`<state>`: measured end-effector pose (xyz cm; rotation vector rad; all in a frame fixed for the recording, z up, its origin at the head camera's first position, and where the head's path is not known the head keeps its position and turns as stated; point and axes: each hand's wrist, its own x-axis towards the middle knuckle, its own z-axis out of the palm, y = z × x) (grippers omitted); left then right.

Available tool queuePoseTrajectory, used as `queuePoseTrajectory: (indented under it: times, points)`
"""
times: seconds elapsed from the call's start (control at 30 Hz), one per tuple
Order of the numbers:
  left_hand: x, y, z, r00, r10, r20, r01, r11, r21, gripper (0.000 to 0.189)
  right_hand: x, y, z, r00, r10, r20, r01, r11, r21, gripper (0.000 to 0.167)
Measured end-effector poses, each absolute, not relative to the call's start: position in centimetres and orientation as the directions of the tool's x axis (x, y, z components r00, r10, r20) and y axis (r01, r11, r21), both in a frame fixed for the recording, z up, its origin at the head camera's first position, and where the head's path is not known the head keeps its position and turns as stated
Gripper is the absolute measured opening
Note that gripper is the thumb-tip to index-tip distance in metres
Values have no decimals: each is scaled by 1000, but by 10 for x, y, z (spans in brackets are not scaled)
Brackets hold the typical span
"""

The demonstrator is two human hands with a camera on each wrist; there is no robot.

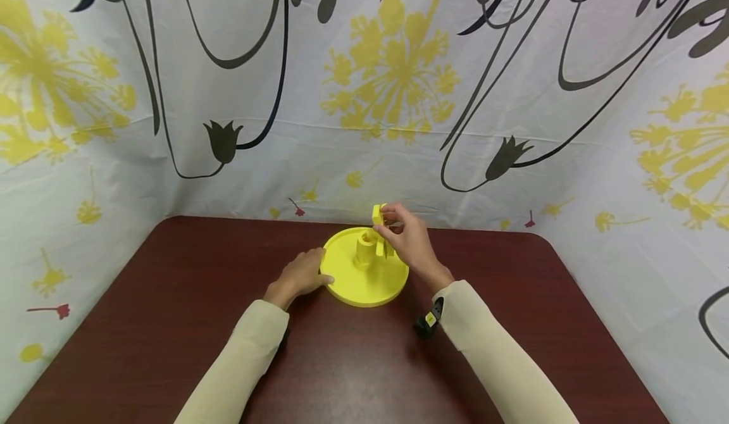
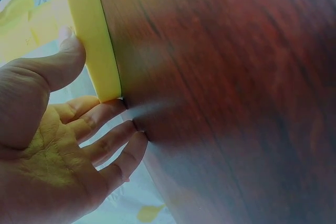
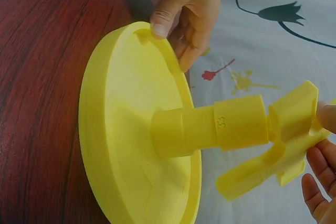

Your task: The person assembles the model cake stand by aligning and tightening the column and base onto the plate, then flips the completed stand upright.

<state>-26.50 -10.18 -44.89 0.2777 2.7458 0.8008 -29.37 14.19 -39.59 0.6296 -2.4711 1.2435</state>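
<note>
A yellow round plastic base (image 1: 364, 290) with a raised rim lies on the table. From its middle rises a stepped yellow post (image 3: 199, 129), marked "33" near its top. My left hand (image 1: 299, 273) holds the base's left edge, thumb over the rim (image 2: 94, 40) and fingers low against the outer side and tabletop. Between the thumb and fingers of my right hand (image 1: 411, 239) is a yellow piece with several angled, wing-like arms (image 3: 289, 129). That piece is beside the post's top, overlapping its end in the right wrist view.
The dark reddish-brown wooden table (image 1: 364, 361) has rounded far corners. A white cloth (image 1: 364, 158) printed with flowers hangs behind it and along both sides. A black strap device (image 1: 429, 319) is on the right wrist.
</note>
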Motion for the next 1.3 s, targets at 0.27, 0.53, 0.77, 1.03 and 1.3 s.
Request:
queuePoseTrajectory:
  times: [0.27, 0.53, 0.77, 1.03, 1.3]
  points:
    - [-266, -102, -449, -946, 247, -209, 97, 832, 546, 78, -292, 137, -398, -823, -349, 448, -563, 600, -568, 35]
    - [-266, -103, -447, -945, 245, -215, 90, 830, 551, 78, -293, 140, -396, -784, -486, 386, -620, 580, -529, 41]
    - [-266, -101, -447, -946, 252, -205, 101, 829, 550, 76, -288, 132, -395, -794, -543, 275, -605, 656, -451, 42]
    - [-266, -101, -447, -949, 253, -188, 113, 830, 546, 74, -286, 124, -394, -801, -554, 228, -598, 720, -353, 42]
    - [-265, -102, -448, -948, 261, -181, 123, 828, 547, 72, -287, 127, -395, -808, -526, 265, -588, 694, -415, 43]
